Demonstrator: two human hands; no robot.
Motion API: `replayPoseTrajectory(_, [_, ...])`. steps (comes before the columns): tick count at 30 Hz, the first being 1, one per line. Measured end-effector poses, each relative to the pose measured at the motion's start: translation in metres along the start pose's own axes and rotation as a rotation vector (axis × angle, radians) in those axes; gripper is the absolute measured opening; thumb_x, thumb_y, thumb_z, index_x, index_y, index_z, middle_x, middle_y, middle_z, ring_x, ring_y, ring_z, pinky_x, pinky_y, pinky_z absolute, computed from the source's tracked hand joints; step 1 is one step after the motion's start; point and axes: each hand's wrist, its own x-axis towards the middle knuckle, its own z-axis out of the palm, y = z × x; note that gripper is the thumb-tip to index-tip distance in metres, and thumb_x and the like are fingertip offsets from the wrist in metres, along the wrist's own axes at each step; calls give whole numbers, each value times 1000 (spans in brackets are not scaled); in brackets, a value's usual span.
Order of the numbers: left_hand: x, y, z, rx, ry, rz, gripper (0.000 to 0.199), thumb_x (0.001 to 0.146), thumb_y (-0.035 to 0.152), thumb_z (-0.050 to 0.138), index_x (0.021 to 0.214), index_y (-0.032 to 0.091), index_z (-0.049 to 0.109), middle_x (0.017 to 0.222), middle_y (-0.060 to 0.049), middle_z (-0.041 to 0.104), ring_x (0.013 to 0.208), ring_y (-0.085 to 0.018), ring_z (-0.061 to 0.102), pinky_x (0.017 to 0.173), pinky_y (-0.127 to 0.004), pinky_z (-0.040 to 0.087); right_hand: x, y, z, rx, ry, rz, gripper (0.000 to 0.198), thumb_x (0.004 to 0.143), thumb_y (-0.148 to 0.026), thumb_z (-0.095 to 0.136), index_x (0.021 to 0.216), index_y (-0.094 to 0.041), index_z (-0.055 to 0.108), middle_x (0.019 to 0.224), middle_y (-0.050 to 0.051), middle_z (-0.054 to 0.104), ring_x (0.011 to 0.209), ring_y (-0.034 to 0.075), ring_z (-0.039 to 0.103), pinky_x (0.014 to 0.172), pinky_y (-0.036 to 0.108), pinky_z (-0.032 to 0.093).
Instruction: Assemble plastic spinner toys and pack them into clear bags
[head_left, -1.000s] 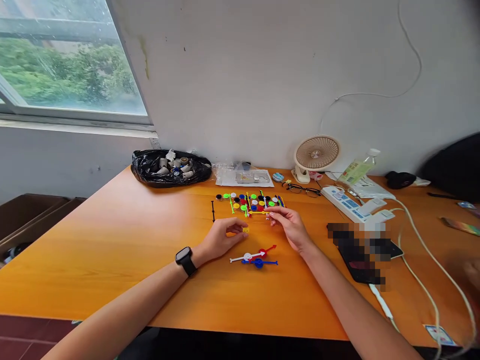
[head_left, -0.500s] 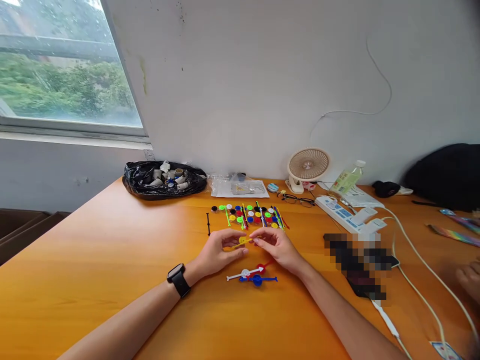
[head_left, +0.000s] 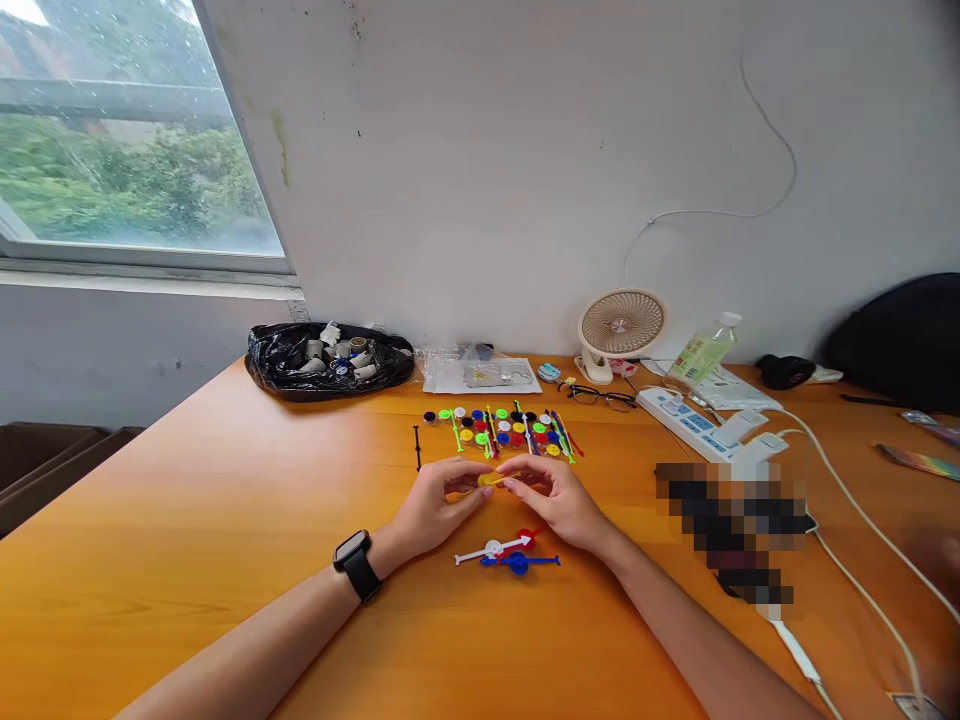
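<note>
Between both hands, raised a little over the table, is a yellow arrow spinner with a round disc. My left hand pinches it from the left, thumb below. My right hand has its fingertips closed on the arrow's right part. Nearer to me lie assembled spinners: a white one, a red one partly under it, and a blue one. Beyond the hands are rows of coloured round discs with several loose arrows across them. A black arrow lies apart on the left.
Along the wall stand a black plastic bag of cardboard rolls, a clear packet on white paper, a fan and a bottle. Glasses, a power strip and cables are on the right. A blurred hand shows at the right edge.
The yellow arrow has turned between my fingers and now slants up to the right from its disc. Both hands stay nearly in place. The view has shifted slightly.
</note>
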Motion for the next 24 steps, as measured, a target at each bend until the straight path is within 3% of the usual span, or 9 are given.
replayPoseTrajectory(7, [-3, 10, 0, 259, 45, 179, 20, 97, 23, 66, 113, 22, 78, 101, -6, 77, 88, -17, 72, 83, -28, 60, -3, -10, 5, -157, -18, -83, 17, 100, -33, 62, 98, -20, 73, 96, 4, 76, 91, 20, 69, 85, 32, 53])
replayPoseTrajectory(14, [3, 16, 6, 302, 47, 157, 14, 96, 25, 67, 104, 20, 78, 86, -3, 76, 76, -15, 68, 74, -27, 55, 1, -13, -1, -193, -7, -143, 14, 99, -30, 63, 98, -21, 73, 94, 3, 75, 88, 19, 67, 83, 31, 51])
replayPoseTrajectory(16, [3, 14, 5, 209, 34, 120, 17, 95, 29, 70, 107, 19, 78, 91, -5, 77, 81, -17, 70, 78, -29, 56, 1, -14, -2, -201, -24, -135, 14, 99, -30, 62, 97, -21, 74, 95, 3, 75, 90, 19, 67, 82, 31, 50])
replayPoseTrajectory(20, [3, 12, -6, -188, -48, -65, 30, 97, 39, 71, 115, 17, 76, 109, -10, 76, 94, -19, 70, 87, -31, 56, 3, -20, -5, -143, -17, -155, 14, 99, -31, 63, 98, -20, 73, 97, 4, 73, 92, 19, 66, 84, 31, 50])
replayPoseTrajectory(24, [1, 11, -14, -429, -131, -186, 27, 95, 38, 74, 114, 18, 76, 101, -7, 74, 89, -15, 65, 86, -26, 52, 4, -20, -8, -106, -42, -175, 18, 101, -35, 62, 101, -22, 75, 100, 5, 71, 94, 18, 66, 85, 31, 51])
